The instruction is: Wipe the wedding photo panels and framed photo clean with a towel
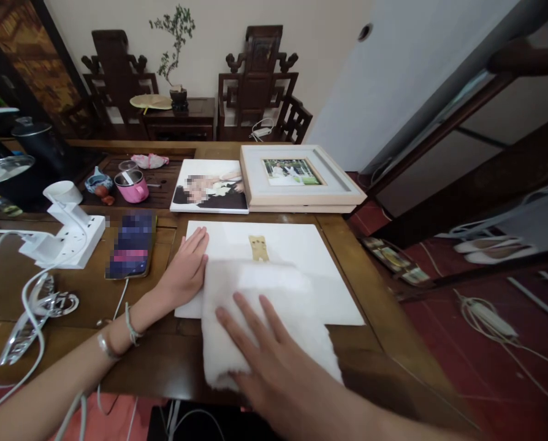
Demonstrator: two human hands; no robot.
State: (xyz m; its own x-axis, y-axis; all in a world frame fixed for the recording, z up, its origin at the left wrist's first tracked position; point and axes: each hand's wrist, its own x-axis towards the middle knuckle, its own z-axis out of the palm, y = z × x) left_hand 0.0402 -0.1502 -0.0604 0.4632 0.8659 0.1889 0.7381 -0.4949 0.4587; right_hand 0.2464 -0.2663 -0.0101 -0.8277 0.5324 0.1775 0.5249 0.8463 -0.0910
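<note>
A white flat board, face down with a small gold hanger at its top middle, lies on the wooden table. My left hand rests flat on the board's left edge, fingers stretched out. My right hand presses flat, fingers spread, on a white fluffy cloth that covers the board's near left part and hangs over the table's front edge.
Behind the board lie a frameless photo print and a framed photo. A phone, a white power strip, cables, a pink cup and tea things sit on the left. Red floor with cables lies right.
</note>
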